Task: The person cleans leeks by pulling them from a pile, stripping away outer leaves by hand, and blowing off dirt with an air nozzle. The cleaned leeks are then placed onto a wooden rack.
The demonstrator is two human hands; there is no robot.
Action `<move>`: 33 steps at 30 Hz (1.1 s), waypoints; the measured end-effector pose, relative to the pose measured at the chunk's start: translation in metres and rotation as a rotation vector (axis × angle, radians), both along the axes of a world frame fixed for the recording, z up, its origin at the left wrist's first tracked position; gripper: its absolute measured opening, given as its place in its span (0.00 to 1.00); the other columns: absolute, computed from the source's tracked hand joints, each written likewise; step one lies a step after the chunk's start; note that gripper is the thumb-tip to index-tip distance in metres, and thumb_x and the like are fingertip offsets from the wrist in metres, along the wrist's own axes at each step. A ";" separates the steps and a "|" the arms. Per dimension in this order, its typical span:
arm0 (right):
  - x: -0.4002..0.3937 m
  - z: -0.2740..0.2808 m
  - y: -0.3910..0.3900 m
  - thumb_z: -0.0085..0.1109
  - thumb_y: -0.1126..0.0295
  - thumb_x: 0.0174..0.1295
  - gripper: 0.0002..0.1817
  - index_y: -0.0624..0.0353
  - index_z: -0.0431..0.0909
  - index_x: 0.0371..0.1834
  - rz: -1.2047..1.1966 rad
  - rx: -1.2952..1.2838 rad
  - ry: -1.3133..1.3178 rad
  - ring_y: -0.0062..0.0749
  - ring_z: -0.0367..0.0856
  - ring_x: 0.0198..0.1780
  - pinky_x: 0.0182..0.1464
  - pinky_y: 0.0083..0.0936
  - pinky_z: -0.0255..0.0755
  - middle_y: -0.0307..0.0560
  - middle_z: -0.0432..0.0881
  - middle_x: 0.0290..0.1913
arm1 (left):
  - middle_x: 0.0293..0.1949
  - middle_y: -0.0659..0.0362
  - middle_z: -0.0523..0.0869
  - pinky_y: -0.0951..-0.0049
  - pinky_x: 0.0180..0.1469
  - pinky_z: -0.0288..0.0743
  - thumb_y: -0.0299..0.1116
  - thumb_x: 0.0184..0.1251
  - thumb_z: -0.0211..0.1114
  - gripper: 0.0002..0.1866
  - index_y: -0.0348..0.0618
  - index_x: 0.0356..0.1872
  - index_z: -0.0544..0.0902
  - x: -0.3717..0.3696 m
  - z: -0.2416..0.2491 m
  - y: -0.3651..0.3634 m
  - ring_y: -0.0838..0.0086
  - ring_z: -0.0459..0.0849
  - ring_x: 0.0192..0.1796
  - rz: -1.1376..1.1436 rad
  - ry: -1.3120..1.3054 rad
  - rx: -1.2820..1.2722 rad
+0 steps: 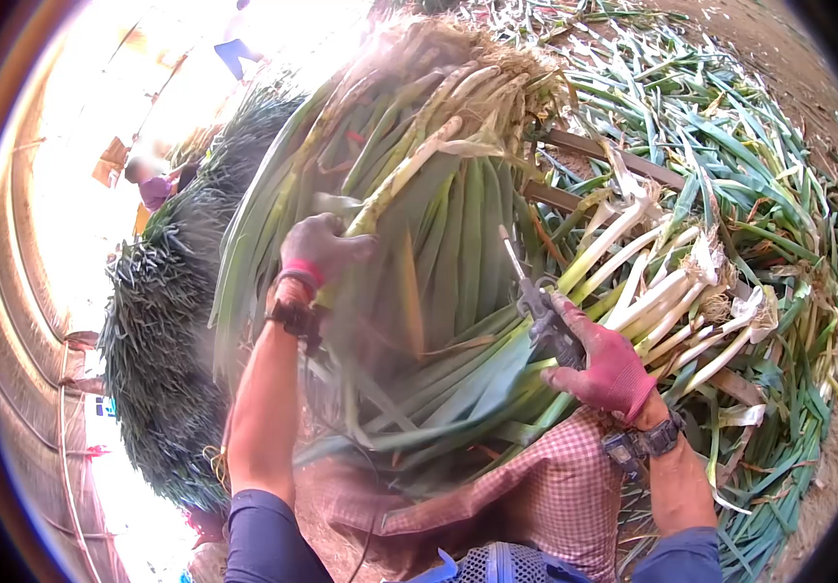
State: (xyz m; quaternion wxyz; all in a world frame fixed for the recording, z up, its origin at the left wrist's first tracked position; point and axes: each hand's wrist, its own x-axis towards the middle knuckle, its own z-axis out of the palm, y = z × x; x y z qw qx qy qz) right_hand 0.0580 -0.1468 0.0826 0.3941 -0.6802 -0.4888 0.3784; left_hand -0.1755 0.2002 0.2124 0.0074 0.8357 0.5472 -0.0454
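My left hand (327,251), in a dirty glove with a pink cuff, is closed around a long green onion (404,177) near the upper middle. That stalk lies over a big pile of unpeeled green onions (458,228), roots pointing up. In my right hand (606,361), which wears a pink glove, is a dark air gun (547,316) with a thin metal nozzle tilted up and left. Just right of the gun lie several green onions with pale, stripped stems (657,301), their leaves passing beneath my right hand.
Loose leaves (730,175) cover the ground at the right around wooden slats (613,160). A tall stack of green onions (161,360) stands at the left. Another person (155,187) is behind it. A checked cloth (545,481) covers my lap.
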 end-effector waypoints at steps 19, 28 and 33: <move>-0.057 0.052 0.051 0.73 0.54 0.62 0.52 0.65 0.59 0.87 0.179 0.081 0.121 0.67 0.88 0.59 0.63 0.44 0.80 0.75 0.87 0.55 | 0.53 0.46 0.94 0.63 0.63 0.81 0.48 0.57 0.85 0.35 0.32 0.59 0.87 0.006 -0.058 -0.048 0.61 0.92 0.56 0.059 -0.466 -0.267; -0.064 0.046 0.054 0.70 0.50 0.64 0.53 0.61 0.56 0.88 0.132 0.071 -0.022 0.70 0.88 0.52 0.59 0.51 0.80 0.73 0.89 0.46 | 0.52 0.47 0.94 0.59 0.63 0.81 0.58 0.51 0.86 0.41 0.39 0.60 0.87 0.013 -0.055 -0.066 0.54 0.92 0.58 0.132 -0.342 -0.127; -0.044 0.039 0.085 0.69 0.49 0.64 0.53 0.60 0.56 0.89 0.017 0.050 -0.122 0.67 0.89 0.51 0.59 0.48 0.81 0.71 0.89 0.47 | 0.55 0.46 0.94 0.58 0.64 0.82 0.58 0.52 0.85 0.42 0.38 0.63 0.86 0.018 -0.052 -0.071 0.54 0.92 0.60 0.161 -0.324 -0.135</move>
